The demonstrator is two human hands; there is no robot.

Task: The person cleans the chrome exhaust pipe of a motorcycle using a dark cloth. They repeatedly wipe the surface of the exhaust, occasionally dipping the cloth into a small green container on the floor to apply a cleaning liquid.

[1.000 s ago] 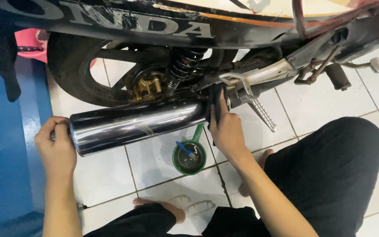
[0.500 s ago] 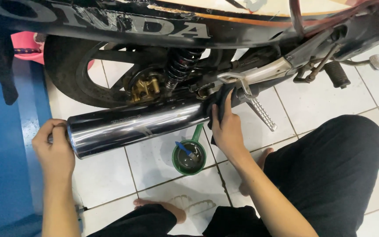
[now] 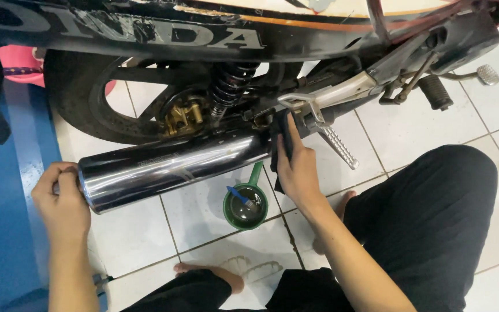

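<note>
Muffler: my left hand cups tail end, right hand fingers clamp dark rag at neck; keep level, support weight.

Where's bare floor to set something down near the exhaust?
Bare tile lies right of the footpeg, above the black-trousered knee, and under the exhaust left of the green cup. Crowded where the right hand presses its dark cloth.

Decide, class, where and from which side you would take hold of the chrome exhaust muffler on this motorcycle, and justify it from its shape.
Grip the chrome muffler at both ends, coming from the open floor side. It is a long, smooth, slightly tilted cylinder, so one central grip would probably slip or tip. The left hand cups the rear end; the right hand, with a dark cloth, steadies the narrower front neck.
</note>
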